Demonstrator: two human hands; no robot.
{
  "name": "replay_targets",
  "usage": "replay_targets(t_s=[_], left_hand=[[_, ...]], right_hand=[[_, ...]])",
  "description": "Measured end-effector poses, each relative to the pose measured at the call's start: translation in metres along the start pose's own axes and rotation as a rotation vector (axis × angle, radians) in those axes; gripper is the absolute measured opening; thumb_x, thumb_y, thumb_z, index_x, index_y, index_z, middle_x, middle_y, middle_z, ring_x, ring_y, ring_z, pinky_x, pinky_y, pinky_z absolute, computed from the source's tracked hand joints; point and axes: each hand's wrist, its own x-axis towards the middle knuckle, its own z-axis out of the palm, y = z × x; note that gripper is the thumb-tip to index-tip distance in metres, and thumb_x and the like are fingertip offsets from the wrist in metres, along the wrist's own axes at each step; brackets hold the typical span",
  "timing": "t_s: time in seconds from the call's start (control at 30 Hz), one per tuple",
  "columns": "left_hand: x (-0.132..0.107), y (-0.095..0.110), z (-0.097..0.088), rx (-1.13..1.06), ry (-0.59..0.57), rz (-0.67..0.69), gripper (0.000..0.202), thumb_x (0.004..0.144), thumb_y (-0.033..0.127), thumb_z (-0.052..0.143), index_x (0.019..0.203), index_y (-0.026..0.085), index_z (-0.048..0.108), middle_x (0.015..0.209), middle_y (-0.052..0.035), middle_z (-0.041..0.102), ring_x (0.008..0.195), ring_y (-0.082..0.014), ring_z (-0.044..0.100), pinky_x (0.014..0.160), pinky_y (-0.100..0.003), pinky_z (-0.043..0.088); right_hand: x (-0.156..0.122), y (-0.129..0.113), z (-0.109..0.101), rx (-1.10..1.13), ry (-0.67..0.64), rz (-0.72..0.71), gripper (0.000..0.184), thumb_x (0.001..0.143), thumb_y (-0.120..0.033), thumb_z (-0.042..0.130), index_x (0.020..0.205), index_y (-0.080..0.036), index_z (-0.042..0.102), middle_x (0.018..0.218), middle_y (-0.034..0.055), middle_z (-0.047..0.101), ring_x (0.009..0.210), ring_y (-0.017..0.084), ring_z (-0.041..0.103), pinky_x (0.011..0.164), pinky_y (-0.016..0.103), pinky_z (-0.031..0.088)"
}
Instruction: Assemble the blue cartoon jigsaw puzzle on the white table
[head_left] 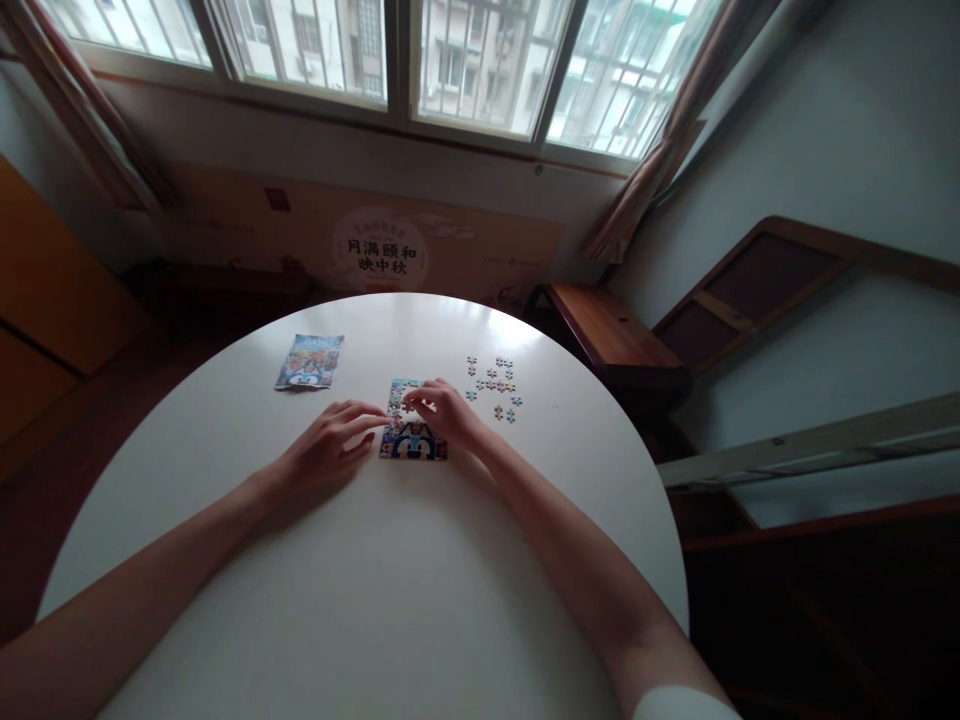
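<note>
A partly assembled jigsaw puzzle [414,446] lies flat on the table, with a blue cartoon face in its lower part and a white gap in its upper middle. My right hand [448,412] reaches over its upper right part, thumb and forefinger pinched on a small reddish puzzle piece [407,406] at the gap. Fingers apart, my left hand [339,436] rests at the puzzle's left side, its fingertips by the edge and nothing held. Several loose puzzle pieces [491,385] are scattered to the right of the puzzle. Part of the puzzle is hidden behind my right hand.
A colourful printed packet [310,362] lies on the round white table [360,600], beyond my left hand. Past the table's far right edge stands a wooden bench [611,325]. A long printed box [480,240] lies below the barred windows.
</note>
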Motion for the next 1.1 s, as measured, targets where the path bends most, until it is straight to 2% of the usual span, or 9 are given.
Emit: replay_targets(t_s=[0.2,0.33,0.57,0.9,1.1], left_hand=[[-0.001,-0.004,0.003,-0.005,-0.026,0.029,0.03,0.09,0.022,0.053,0.118,0.025,0.062,0.119,-0.0058,0.064,0.109,-0.0196,0.058,0.097,-0.037,0.044],[-0.001,-0.006,0.005,-0.03,-0.043,0.053,0.026,0.089,0.021,0.053,0.111,0.024,0.066,0.117,-0.0058,0.067,0.111,-0.0199,0.058,0.097,-0.036,0.045],[-0.001,-0.005,0.004,-0.048,-0.047,0.027,0.023,0.088,0.021,0.054,0.106,0.025,0.069,0.115,-0.0062,0.067,0.103,-0.0193,0.061,0.093,-0.036,0.046],[-0.001,-0.004,0.002,-0.04,-0.068,0.002,0.023,0.091,0.024,0.053,0.108,0.024,0.068,0.117,-0.0063,0.067,0.104,-0.0188,0.06,0.093,-0.035,0.045],[0.001,-0.001,-0.001,-0.061,-0.074,-0.011,0.023,0.092,0.026,0.052,0.108,0.026,0.069,0.116,-0.0053,0.067,0.105,-0.019,0.061,0.093,-0.035,0.045]], right_hand=[[-0.009,-0.003,0.008,-0.017,0.043,-0.037,0.017,0.089,-0.016,0.057,0.097,-0.021,0.072,0.089,0.0048,0.07,0.086,0.017,0.052,0.085,0.03,0.042],[-0.009,-0.004,0.009,-0.023,0.036,-0.034,0.016,0.089,-0.016,0.058,0.094,-0.02,0.072,0.087,0.0041,0.07,0.084,0.017,0.053,0.087,0.031,0.04],[-0.01,0.001,0.012,-0.06,-0.001,-0.002,0.015,0.089,-0.019,0.057,0.094,-0.022,0.072,0.088,0.004,0.069,0.086,0.017,0.052,0.088,0.032,0.04],[-0.011,0.004,0.014,-0.09,0.039,-0.022,0.012,0.087,-0.022,0.062,0.091,-0.021,0.074,0.087,0.0048,0.067,0.086,0.018,0.05,0.087,0.032,0.041],[-0.011,0.003,0.014,-0.144,-0.015,-0.007,0.015,0.088,-0.025,0.061,0.096,-0.021,0.074,0.089,0.0061,0.065,0.088,0.018,0.05,0.087,0.033,0.041]])
